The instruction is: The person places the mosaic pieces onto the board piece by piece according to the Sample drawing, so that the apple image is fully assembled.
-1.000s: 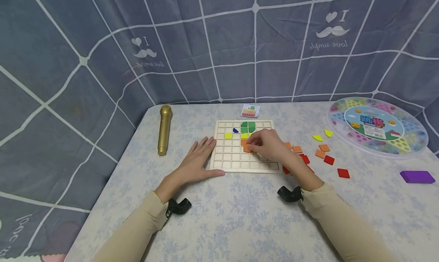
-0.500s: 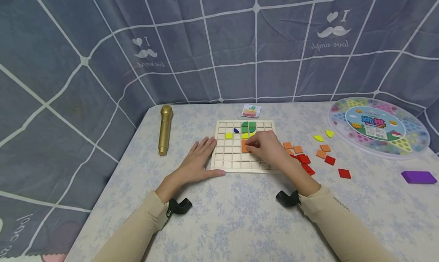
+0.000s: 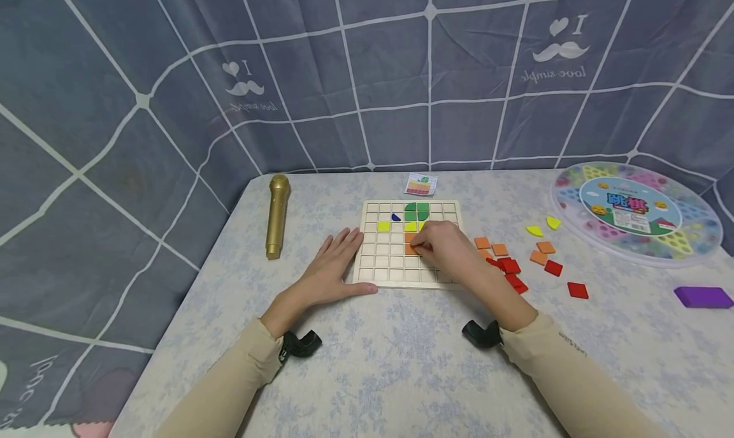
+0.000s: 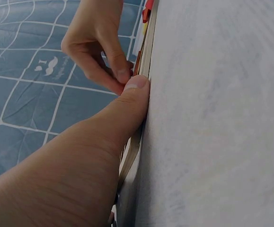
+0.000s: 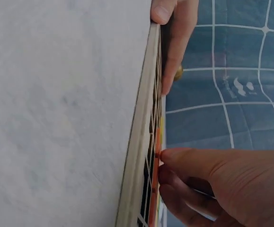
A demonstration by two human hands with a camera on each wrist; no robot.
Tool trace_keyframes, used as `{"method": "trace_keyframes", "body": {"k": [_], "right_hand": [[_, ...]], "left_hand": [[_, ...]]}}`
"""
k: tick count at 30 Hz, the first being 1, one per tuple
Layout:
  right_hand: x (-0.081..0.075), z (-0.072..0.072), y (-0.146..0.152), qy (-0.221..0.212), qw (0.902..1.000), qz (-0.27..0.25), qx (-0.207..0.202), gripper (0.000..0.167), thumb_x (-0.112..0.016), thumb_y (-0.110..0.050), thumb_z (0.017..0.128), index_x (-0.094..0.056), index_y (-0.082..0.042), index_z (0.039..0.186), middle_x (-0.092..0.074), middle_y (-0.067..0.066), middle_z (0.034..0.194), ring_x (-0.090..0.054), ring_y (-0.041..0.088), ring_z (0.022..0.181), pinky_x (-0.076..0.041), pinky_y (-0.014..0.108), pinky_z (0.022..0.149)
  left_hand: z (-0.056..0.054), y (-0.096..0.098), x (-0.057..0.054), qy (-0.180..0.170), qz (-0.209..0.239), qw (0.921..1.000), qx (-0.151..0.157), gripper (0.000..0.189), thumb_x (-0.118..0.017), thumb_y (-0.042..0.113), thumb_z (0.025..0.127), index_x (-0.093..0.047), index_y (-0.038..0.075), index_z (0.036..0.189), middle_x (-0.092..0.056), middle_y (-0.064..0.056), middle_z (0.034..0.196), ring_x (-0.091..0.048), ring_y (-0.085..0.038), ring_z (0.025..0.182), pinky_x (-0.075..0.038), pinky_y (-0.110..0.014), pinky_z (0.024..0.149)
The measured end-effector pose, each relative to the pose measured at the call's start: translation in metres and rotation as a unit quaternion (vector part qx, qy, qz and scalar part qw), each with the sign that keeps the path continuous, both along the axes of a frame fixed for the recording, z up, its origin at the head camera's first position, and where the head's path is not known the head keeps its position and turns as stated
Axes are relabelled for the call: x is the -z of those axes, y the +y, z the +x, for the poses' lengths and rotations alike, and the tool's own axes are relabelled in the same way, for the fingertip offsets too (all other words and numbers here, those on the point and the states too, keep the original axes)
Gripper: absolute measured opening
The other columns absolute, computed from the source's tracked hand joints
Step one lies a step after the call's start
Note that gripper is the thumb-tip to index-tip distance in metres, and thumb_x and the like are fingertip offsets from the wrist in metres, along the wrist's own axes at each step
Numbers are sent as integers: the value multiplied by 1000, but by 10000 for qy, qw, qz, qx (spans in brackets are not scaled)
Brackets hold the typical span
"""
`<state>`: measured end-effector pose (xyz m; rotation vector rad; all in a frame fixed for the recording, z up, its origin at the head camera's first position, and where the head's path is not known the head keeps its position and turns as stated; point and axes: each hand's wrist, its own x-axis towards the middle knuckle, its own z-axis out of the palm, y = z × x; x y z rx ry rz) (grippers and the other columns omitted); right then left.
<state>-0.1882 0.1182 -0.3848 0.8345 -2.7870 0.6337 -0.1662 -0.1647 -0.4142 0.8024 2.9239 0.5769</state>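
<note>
A pale wooden grid board [image 3: 381, 275] lies on the table. My left hand [image 3: 328, 269] rests on its left side with the fingers spread, the thumb along the near corner. My right hand [image 3: 446, 245] is over the board's middle, thumb and fingertips pinching a small orange square tile [image 3: 410, 248] at the grid. In the right wrist view the right thumb meets an orange tile [image 5: 157, 163] lying in the board, but the fingers partly hide it. Green pieces [image 3: 417, 211], a yellow square [image 3: 383, 226] and a dark blue piece [image 3: 395, 217] are on the board.
Loose orange tiles [image 3: 499, 250], red tiles [image 3: 509, 266] and yellow pieces [image 3: 534, 231] lie right of the board. A small pattern card [image 3: 421, 184] sits behind it. A gold microphone [image 3: 278, 218] is at left, a round game box [image 3: 631, 211] and purple block [image 3: 703, 297] at right.
My right hand has shifted slightly and lowered at the orange tiles, its fingertips closer to the board. The left hand has stayed in place.
</note>
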Motion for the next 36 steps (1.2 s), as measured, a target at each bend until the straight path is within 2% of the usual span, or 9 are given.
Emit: {"method": "trace_keyframes", "body": {"k": [5, 10, 14, 18, 23, 29, 33, 36], "right_hand": [[-9, -4, 12, -184, 9994, -289, 22, 9, -81, -6, 92, -84, -4, 100, -77, 7, 91, -64, 17, 75, -57, 33, 68], [-25, -10, 35, -794, 9957, -280, 379, 13, -80, -9, 94, -83, -4, 106, -77, 8, 94, -67, 22, 83, -58, 36, 72], [-36, -14, 61, -1275, 9894, -212, 658, 20, -79, -8, 93, -81, -3, 112, -77, 11, 97, -68, 26, 89, -57, 37, 74], [-41, -16, 86, -1668, 9813, -136, 951, 27, -78, -12, 93, -79, -2, 118, -77, 13, 99, -67, 30, 96, -59, 42, 80], [-38, -18, 107, -2055, 9724, 43, 1105, 35, -83, -14, 90, -77, 1, 121, -77, 16, 107, -67, 32, 101, -58, 51, 90], [-28, -23, 115, -2494, 9604, -55, 1238, 27, -81, -8, 90, -79, -4, 117, -75, 13, 108, -64, 32, 104, -61, 45, 88], [-22, -25, 117, -2428, 9616, -172, 1270, 22, -81, -9, 90, -80, -6, 112, -75, 13, 106, -63, 31, 103, -62, 43, 85], [-18, -28, 117, -2234, 9672, -121, 1199, 22, -82, -11, 90, -79, -5, 110, -74, 13, 105, -64, 30, 100, -61, 46, 86]], "left_hand": [[-1, 0, 1, 23, 9, 10000, -4, 117, -77, 63, 88, -17, 3, 168, -16, -14, 176, -9, -33, 165, -5, -55, 134], [-1, -1, 4, 80, 26, 10000, -5, 117, -78, 62, 88, -18, 2, 168, -17, -14, 176, -10, -33, 165, -6, -54, 134], [-2, -1, 5, 78, 21, 10000, -5, 117, -78, 63, 88, -18, 3, 168, -17, -14, 176, -10, -32, 165, -5, -54, 134], [-2, -1, 5, 63, 27, 10000, 13, 117, -78, 63, 88, -17, 3, 169, -17, -13, 176, -9, -32, 165, -5, -54, 134], [-2, -1, 5, 77, 44, 10000, 33, 117, -78, 62, 88, -17, 3, 168, -17, -14, 176, -10, -33, 165, -5, -54, 134], [-3, -2, 6, 44, 36, 10000, 22, 117, -78, 62, 88, -17, 3, 168, -16, -14, 176, -9, -33, 165, -5, -54, 134], [-3, -1, 6, 87, 35, 10000, 30, 117, -78, 62, 88, -18, 2, 168, -17, -15, 176, -9, -33, 165, -5, -55, 134], [-3, -1, 6, 85, 15, 10000, 31, 117, -78, 62, 88, -18, 2, 168, -17, -15, 176, -9, -33, 165, -5, -55, 134]]}}
